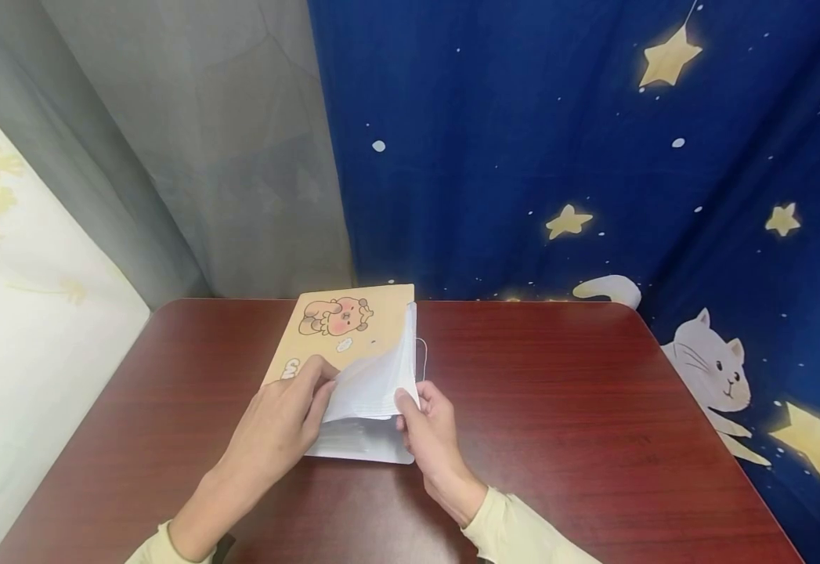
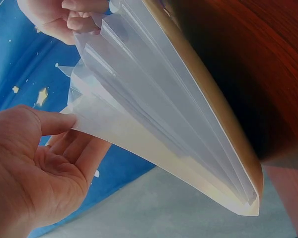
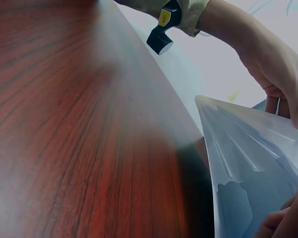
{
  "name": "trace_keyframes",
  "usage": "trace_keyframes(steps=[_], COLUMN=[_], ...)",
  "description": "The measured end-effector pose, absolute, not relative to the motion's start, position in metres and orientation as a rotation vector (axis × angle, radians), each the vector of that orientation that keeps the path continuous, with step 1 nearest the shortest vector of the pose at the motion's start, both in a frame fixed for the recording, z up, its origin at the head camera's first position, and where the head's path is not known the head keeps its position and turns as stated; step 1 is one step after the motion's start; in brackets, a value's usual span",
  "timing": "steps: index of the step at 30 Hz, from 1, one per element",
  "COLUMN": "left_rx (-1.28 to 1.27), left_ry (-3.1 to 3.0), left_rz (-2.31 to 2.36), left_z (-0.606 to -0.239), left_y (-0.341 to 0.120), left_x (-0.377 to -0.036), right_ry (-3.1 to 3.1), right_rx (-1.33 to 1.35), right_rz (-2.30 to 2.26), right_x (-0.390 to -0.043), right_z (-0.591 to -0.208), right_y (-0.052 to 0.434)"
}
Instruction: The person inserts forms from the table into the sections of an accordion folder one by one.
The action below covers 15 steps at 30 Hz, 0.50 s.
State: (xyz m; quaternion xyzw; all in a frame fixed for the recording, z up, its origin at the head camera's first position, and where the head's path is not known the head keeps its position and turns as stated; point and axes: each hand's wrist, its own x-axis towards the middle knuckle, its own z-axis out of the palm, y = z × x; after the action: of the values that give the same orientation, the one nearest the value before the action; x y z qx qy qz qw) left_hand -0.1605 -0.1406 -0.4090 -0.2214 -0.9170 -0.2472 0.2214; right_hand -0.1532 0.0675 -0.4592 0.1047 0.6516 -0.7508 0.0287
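An accordion file folder [image 1: 381, 301] lies on the table, its tan cover printed with a cartoon bear and its translucent pockets fanned apart. My left hand [image 1: 269, 427] pinches the edge of the lifted cover between thumb and fingers; the left wrist view shows this hand [image 2: 44, 168] with the pleated pockets [image 2: 134, 84] spread beside it. At the folder's right corner, my right hand [image 1: 434, 431] grips the stacked pocket edges, thumb on top. In the right wrist view only some fingers of the right hand [image 3: 288, 218] show, at the frame's lower right corner.
The reddish-brown wooden table [image 1: 579, 439] extends on both sides of the folder. A thin white elastic loop [image 1: 424, 360] sticks out at the folder's right edge. Behind the table hang a grey curtain [image 1: 240, 157] and a blue starry curtain [image 1: 494, 157].
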Motion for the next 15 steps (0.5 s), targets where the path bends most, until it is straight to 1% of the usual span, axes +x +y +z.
trace_keyframes(steps=[6, 15], left_rx=[-0.615, -0.632], left_ry=[-2.535, -2.518], left_rz=[-0.686, -0.696], left_z=[-0.409, -0.41], left_y=[-0.142, -0.14], left_x=[-0.16, -0.161], right_ry=[2.039, 2.251], right_rx=[0.318, 0.303], right_rz=[-2.295, -2.243], right_x=[-0.154, -0.155], right_z=[-0.461, -0.461], right_y=[0.062, 0.051])
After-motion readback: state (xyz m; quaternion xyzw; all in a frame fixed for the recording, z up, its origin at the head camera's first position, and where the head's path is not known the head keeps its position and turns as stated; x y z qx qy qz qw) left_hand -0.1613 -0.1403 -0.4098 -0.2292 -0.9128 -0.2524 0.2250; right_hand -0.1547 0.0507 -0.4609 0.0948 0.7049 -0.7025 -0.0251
